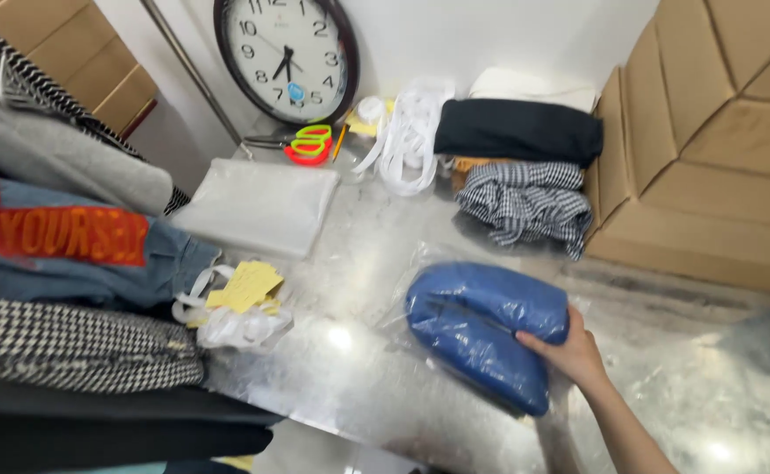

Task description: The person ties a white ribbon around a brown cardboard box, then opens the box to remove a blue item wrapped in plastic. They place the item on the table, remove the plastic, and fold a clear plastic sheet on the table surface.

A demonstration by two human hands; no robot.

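Observation:
A folded blue garment sealed in a clear plastic bag (482,329) lies on the shiny metal table (359,377). My right hand (569,351) grips the bag's right edge, thumb on top and fingers curled under it. My left hand is out of view.
A pile of folded clothes (60,263) fills the left side. A flat stack of clear bags (258,206) and yellow paper tags (244,285) lie beside it. At the back stand a wall clock (287,54), scissors (309,145), white tape, and folded dark and checked fabrics (525,189). Cardboard boxes (710,132) line the right.

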